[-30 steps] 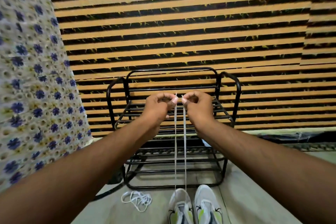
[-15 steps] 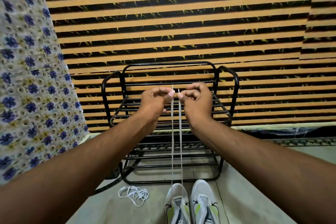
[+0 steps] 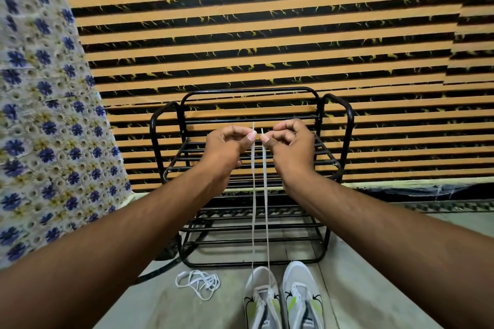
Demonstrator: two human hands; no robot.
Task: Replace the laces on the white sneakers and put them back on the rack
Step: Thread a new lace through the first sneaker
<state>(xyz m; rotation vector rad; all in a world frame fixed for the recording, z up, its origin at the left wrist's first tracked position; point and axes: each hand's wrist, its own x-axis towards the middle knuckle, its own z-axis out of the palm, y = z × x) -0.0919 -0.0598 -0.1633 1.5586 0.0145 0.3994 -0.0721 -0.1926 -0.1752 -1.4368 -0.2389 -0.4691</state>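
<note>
The hands meet at frame centre before the black metal shoe rack [image 3: 248,90]: the left hand [image 3: 227,147] pinches one tip of the white lace [image 3: 253,208], and the right hand [image 3: 290,147] pinches the other tip, its other fingers curled. Both strands run taut down to the white sneaker [image 3: 263,299] at bottom centre, beside its mate [image 3: 303,294]. The step looks like evening the ends; next would come crossing and threading the higher eyelets.

An orange-and-black striped wall [image 3: 267,21] fills the upper frame, a blue-flowered cloth [image 3: 40,115] hangs at the left, and pale floor [image 3: 165,310] spans the bottom.
</note>
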